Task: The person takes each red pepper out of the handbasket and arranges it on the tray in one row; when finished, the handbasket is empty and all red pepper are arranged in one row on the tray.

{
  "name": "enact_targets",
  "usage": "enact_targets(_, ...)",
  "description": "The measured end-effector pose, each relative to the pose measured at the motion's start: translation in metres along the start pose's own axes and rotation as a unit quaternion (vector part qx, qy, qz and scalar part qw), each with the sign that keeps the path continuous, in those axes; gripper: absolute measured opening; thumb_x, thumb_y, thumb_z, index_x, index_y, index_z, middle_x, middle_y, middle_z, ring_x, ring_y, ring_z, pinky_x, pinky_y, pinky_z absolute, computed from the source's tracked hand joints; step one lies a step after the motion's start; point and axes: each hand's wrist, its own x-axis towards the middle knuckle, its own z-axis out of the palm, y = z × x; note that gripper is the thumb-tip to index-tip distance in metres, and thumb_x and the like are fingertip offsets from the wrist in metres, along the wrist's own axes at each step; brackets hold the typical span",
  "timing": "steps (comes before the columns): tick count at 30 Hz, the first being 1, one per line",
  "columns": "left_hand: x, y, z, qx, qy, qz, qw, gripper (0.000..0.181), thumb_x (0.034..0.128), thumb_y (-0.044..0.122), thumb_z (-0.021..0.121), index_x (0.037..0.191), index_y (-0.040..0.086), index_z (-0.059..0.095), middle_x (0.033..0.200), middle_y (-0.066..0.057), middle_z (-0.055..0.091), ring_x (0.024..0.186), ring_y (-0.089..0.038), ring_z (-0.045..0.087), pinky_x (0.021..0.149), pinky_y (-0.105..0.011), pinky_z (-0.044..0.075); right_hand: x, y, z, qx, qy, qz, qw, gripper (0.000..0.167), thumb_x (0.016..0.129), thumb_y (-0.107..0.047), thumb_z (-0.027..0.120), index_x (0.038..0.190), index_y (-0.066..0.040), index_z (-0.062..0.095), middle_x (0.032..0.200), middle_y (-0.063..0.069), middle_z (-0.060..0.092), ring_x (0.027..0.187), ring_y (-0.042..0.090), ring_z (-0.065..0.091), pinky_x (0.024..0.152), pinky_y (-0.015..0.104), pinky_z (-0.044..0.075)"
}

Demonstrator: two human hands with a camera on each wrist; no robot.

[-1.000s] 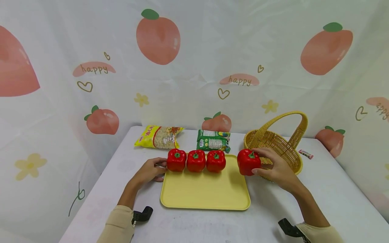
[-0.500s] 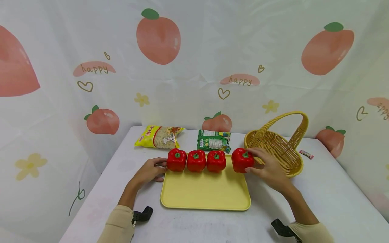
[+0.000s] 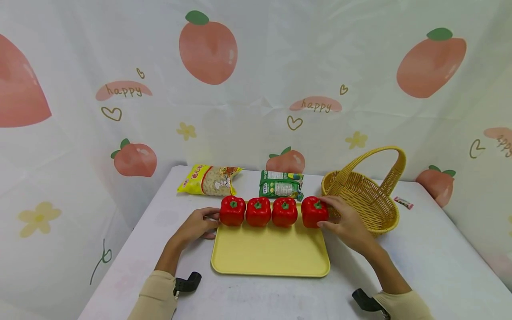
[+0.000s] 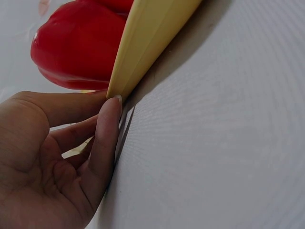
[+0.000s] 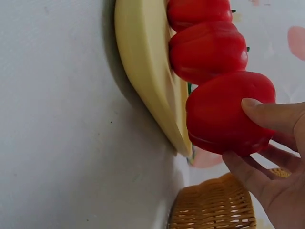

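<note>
My right hand (image 3: pixel 349 223) holds a red bell pepper (image 3: pixel 312 214) between thumb and fingers, over the far right corner of the yellow tray (image 3: pixel 270 253). In the right wrist view, the held pepper (image 5: pixel 224 114) sits close beside its neighbour on the tray. Three more red bell peppers stand in a row along the tray's far side: a left one (image 3: pixel 232 211), a middle one (image 3: pixel 258 212) and a right one (image 3: pixel 284 213), green stems up. At the tray's left rim, my left hand (image 3: pixel 197 225) pinches the edge; the left wrist view shows thumb and finger there.
Behind the tray lie a yellow snack bag (image 3: pixel 210 180) and a green packet (image 3: pixel 281 185). A wicker basket (image 3: pixel 370 206) with a tall handle stands just beyond my right hand. Right of it is a small wrapped candy (image 3: pixel 403 203). A printed cloth (image 3: pixel 248 124) hangs behind the table.
The right hand has carried its bell pepper leftward, from past the tray's right edge to over the far right corner, nearer the row. The left hand has stayed at the tray's rim.
</note>
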Motion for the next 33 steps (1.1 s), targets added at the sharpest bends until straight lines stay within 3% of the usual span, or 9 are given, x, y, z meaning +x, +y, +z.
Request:
enact_targets(21,0.001,0.0,-0.001,-0.005,0.0,-0.003,1.0,0.051,0.0981,0.012,0.069,0.148,0.003,0.058,0.131,-0.016,0.065,0.098,-0.022,0.068,0.078,-0.034,0.066,0.005,-0.001,0.011,-0.001,-0.01,0.018,0.9998,0.066,0.084,0.001,0.087,0.144,0.005,0.059,0.146,0.025,0.056,0.133,0.046,0.057,0.098,0.053,0.059)
enact_targets(33,0.0,0.0,0.0,-0.002,0.001,-0.002,1.0,0.052,0.0978,0.012,0.069,0.148,0.002,0.058,0.13,-0.016,0.065,0.097,-0.021,0.068,0.077,-0.034,0.067,0.004,-0.002,0.011,-0.011,-0.004,0.016,0.9998,0.066,0.083,0.001,0.087,0.143,0.003,0.059,0.144,0.024,0.057,0.13,0.044,0.059,0.096,0.05,0.061)
